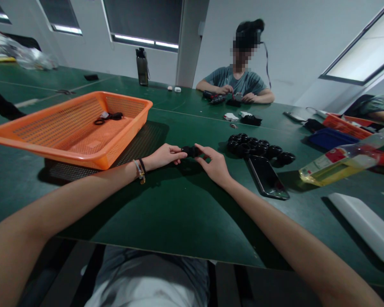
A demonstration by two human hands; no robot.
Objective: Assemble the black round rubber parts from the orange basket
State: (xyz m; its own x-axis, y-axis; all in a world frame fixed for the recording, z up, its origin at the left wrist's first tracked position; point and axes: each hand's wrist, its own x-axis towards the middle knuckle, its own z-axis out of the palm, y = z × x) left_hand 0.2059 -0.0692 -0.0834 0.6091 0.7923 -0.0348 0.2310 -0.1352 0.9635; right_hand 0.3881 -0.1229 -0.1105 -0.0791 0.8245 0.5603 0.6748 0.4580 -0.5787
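At frame centre, the left hand (165,156) and right hand (215,164) pinch a small black part (190,151) between their fingers, its long axis left-right, just above the table (166,213). More black parts (259,148) lie right; an orange basket (73,128) sits upper left.

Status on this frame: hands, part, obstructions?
Both hands, left hand and right hand, pinch one small black part. Held above green table. Phone beside; nothing blocking.

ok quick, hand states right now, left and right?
Left hand: closed on one end of the small black part.
Right hand: fingers pinching the other end of the same part.
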